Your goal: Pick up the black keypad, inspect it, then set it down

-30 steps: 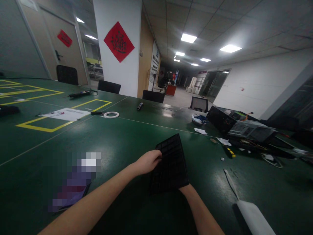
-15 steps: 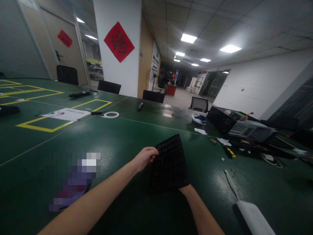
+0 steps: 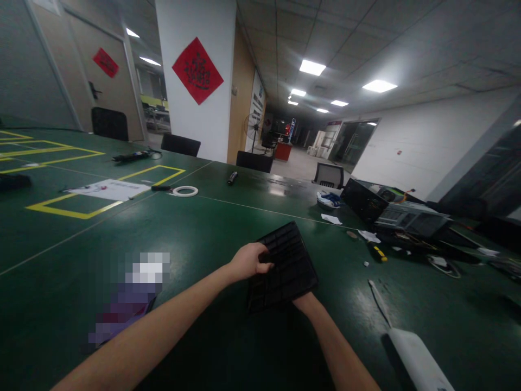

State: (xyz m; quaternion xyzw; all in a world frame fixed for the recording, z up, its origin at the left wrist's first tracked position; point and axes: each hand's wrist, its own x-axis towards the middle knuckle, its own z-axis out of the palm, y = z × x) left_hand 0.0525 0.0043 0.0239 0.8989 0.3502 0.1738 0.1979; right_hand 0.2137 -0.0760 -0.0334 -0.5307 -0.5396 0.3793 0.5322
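A thin black gridded tray (image 3: pixel 285 260), divided into rectangular sections, is held tilted above the green table in front of me. My left hand (image 3: pixel 250 262) is at its left side, fingers and thumb curved around the edge and over part of the face. What lies between thumb and fingers there is dark and hard to make out. My right hand (image 3: pixel 304 302) supports the tray from underneath at its lower right corner; its fingers are hidden behind it. On the table left of my forearm lies a blurred-out purple and white item (image 3: pixel 130 298).
A white device with a cable (image 3: pixel 419 358) lies at the front right. Behind it are a yellow-black tool (image 3: pixel 380 253), paper scraps and an opened computer case (image 3: pixel 366 201). Farther left are a white tape roll (image 3: pixel 185 191), a paper sheet (image 3: pixel 109 189) and a small dark cylinder (image 3: pixel 232 178).
My left hand has moved slightly right, farther over the tray, with its thumb now showing. The tray has turned so its face shows more. The view has shifted slightly.
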